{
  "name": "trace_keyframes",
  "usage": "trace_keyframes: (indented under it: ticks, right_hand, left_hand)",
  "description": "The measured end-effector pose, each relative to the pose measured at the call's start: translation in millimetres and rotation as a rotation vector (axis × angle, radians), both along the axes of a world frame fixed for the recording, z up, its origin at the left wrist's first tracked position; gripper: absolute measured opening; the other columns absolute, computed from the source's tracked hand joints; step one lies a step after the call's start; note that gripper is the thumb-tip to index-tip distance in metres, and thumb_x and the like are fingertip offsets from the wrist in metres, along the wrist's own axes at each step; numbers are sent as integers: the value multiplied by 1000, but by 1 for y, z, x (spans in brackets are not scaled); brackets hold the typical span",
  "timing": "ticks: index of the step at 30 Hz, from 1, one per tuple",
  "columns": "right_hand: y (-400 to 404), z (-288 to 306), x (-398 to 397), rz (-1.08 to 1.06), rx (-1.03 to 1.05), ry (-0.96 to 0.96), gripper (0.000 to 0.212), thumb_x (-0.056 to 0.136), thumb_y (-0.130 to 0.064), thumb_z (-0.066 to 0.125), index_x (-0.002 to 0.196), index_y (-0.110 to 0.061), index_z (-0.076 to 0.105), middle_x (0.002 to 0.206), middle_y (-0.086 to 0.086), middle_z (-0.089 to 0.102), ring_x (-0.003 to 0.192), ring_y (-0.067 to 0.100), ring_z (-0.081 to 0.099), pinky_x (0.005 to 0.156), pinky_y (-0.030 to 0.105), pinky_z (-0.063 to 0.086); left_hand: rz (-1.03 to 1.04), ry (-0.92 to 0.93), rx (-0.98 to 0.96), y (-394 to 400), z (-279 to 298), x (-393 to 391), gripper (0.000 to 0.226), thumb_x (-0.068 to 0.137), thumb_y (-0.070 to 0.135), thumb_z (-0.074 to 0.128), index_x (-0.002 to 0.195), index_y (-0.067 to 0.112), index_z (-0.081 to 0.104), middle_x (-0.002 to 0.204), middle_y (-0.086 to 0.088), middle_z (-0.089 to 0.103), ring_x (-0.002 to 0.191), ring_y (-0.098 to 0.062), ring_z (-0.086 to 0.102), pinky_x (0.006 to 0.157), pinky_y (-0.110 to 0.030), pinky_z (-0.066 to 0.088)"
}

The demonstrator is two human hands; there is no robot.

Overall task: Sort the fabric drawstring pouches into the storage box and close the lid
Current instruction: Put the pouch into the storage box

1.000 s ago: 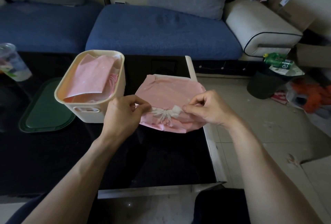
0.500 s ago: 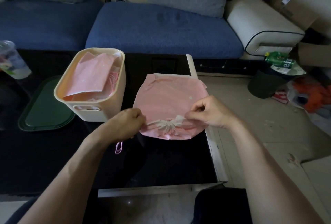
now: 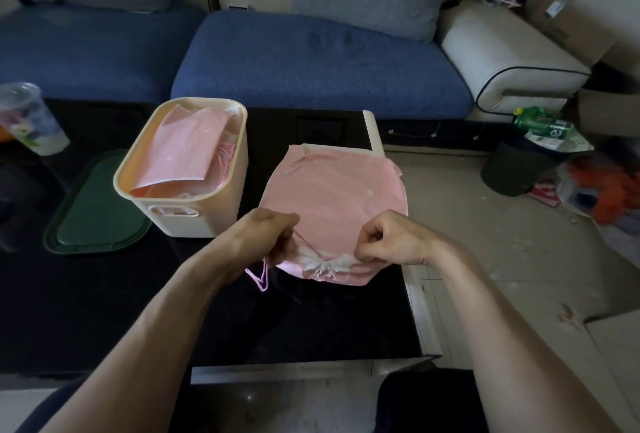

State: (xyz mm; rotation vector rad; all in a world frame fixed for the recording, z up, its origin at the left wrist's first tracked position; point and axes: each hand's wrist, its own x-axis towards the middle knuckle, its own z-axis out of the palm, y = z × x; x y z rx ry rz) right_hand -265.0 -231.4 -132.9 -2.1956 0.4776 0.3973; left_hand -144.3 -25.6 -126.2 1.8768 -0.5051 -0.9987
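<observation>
I'm cinching a round pink fabric drawstring pouch, both hands' fingers pinching its cord; cream plastic storage box is already holding pouches, dark green lid lying left, unfitted.

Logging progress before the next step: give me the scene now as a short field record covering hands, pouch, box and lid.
left hand: pinches the pink drawstring, loop hanging below
right hand: pinches the gathered mouth of the pink pouch
pink pouch: flat on the black table, near its right edge
storage box: open, pink pouches inside
green lid: off, lying on the table left of the box
</observation>
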Motion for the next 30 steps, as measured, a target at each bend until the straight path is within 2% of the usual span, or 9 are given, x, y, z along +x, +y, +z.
trace_keyframes:
  ticks: [6, 8, 11, 13, 17, 20, 23, 27, 30]
  right_hand:
    - [7, -8, 2, 72, -46, 65, 17, 81, -18, 70, 63, -18, 69, 56, -10, 58, 53, 1, 48, 57, 19, 39]
    - [8, -10, 3, 90, -69, 89, 19, 81, -20, 70, 62, -18, 69, 56, -8, 58, 54, 4, 48, 58, 21, 40]
    - [7, -14, 5, 66, -106, 142, 23, 84, -26, 69, 64, -17, 67, 60, -2, 58, 58, 11, 51, 61, 25, 41]
    - [5, -17, 7, 33, -93, 157, 29, 87, -31, 69, 63, -16, 62, 60, 1, 57, 60, 15, 52, 63, 27, 41]
    - [-3, -15, 4, 6, -75, 70, 34, 90, -43, 71, 67, -19, 64, 60, -7, 60, 58, 8, 52, 63, 26, 43]
    - [-10, -8, -2, 10, 55, 7, 24, 89, -38, 74, 74, -19, 70, 57, -15, 62, 55, -2, 54, 59, 15, 42]
    - [-17, -8, -7, 17, 208, -39, 5, 90, -25, 75, 87, -21, 76, 77, -7, 74, 74, 4, 65, 70, 19, 49]
    - [-19, -7, -8, 45, 236, -187, 12, 89, -24, 75, 95, -15, 78, 92, 0, 77, 88, 11, 68, 79, 24, 53]
    - [-12, -9, -5, 50, 283, -290, 6, 88, -17, 75, 91, -12, 76, 86, -1, 76, 84, 11, 69, 81, 25, 55]
  left_hand:
    - [-29, 58, -103, -3, 2, -3, 52, 104, 34, 46, 105, -16, 60, 69, 2, 71, 46, -18, 51, 42, -23, 27]
    - [-127, 140, -123, -8, 2, -12, 51, 106, 34, 39, 97, -13, 55, 84, -4, 75, 45, -17, 55, 42, -24, 23]
    - [-199, 140, -121, -16, -5, -29, 34, 107, 28, 38, 88, 2, 49, 68, 0, 70, 40, -13, 46, 44, -24, 25]
    - [-179, 114, -136, -21, -12, -36, 23, 107, 17, 42, 94, 2, 54, 53, 6, 62, 37, -8, 40, 44, -20, 31]
    - [-135, 101, -144, -23, -18, -37, 20, 104, 6, 43, 113, -2, 59, 50, 8, 60, 36, -6, 40, 44, -19, 35]
    - [-82, 99, -107, -23, -22, -34, 22, 105, 13, 46, 111, 3, 65, 65, 1, 71, 36, -9, 44, 44, -21, 36]
    - [-28, 88, -43, -22, -27, -32, 22, 103, 18, 50, 106, 6, 69, 74, -7, 73, 36, -11, 44, 47, -24, 35]
    - [-124, 171, -88, -24, -28, -33, 37, 105, 31, 44, 102, 2, 67, 63, -4, 57, 39, -13, 35, 45, -25, 26]
    - [-298, 302, -157, -24, -22, -36, 45, 106, 37, 41, 74, 26, 71, 64, 0, 44, 44, -11, 27, 44, -28, 16]
